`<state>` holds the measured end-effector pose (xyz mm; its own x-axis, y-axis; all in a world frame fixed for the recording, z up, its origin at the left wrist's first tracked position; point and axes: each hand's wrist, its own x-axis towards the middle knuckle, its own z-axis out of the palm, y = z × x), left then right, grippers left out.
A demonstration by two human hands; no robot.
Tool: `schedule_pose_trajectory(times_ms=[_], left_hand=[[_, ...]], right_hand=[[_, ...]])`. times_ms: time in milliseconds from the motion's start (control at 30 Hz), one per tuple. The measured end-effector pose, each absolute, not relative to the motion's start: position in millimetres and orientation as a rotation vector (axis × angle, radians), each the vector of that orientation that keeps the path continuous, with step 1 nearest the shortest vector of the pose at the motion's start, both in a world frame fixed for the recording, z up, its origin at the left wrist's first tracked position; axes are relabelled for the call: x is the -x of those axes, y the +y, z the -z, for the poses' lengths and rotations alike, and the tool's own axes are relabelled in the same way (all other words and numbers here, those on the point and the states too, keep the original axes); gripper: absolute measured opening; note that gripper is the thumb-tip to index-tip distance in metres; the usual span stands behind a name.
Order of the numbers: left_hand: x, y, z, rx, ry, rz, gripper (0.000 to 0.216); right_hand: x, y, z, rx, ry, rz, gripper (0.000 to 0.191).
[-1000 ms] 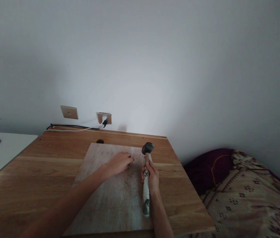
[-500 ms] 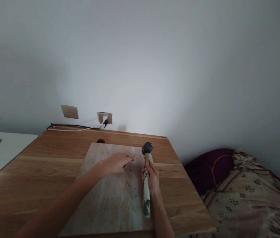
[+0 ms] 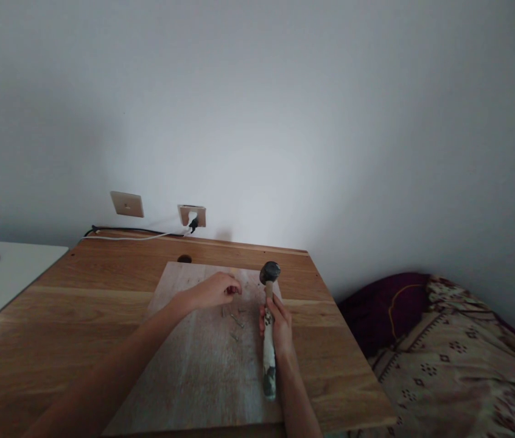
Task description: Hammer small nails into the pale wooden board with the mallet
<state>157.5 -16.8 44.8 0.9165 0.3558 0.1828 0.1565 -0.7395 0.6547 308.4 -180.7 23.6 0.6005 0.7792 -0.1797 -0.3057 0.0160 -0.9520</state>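
Observation:
My right hand (image 3: 281, 322) is wrapped round the handle of a hammer (image 3: 269, 353). It has a dark, rounded head (image 3: 269, 272) pointing away from me, and its pale handle is worn and blotched, dark near the bottom. Over the upper part of a pale wooden board (image 3: 184, 377) is my left hand (image 3: 216, 289), its fingers curled together. Whatever may be between those fingertips is too small to make out. Several small metal pieces, which look like nails or screws (image 3: 238, 320), lie loose on the board just below the left hand.
The board lies on a wooden table (image 3: 330, 365) against a white wall. Cables (image 3: 125, 238) run along the back edge to a socket (image 3: 200, 216). Left is a white surface (image 3: 15, 267) with a dark round object; right, patterned bedding (image 3: 449, 371).
My left hand has drawn back slightly and curled its fingers, uncovering more of the small metal pieces. My right hand and the hammer stay almost where they were.

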Motion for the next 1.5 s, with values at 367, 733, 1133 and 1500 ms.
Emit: schedule_pose_trajectory(times_ms=[367,733,1133,1500], left_hand=[[-174,-11,6,-2.289,0.787,-0.785,0.022],[-180,-15,-6,-2.319,0.846,-0.685,0.019],[-177,-19,1,-2.306,0.869,-0.729,0.028],[-178,-19,0,-2.297,0.821,-0.728,0.018]], right_hand=[[-308,-180,-26,1.306,-0.455,-0.885,0.043],[-301,-181,-29,1.344,-0.593,-0.889,0.044],[-300,-183,-32,1.366,-0.623,-0.894,0.046],[-293,-181,-31,1.322,-0.693,-0.954,0.046]])
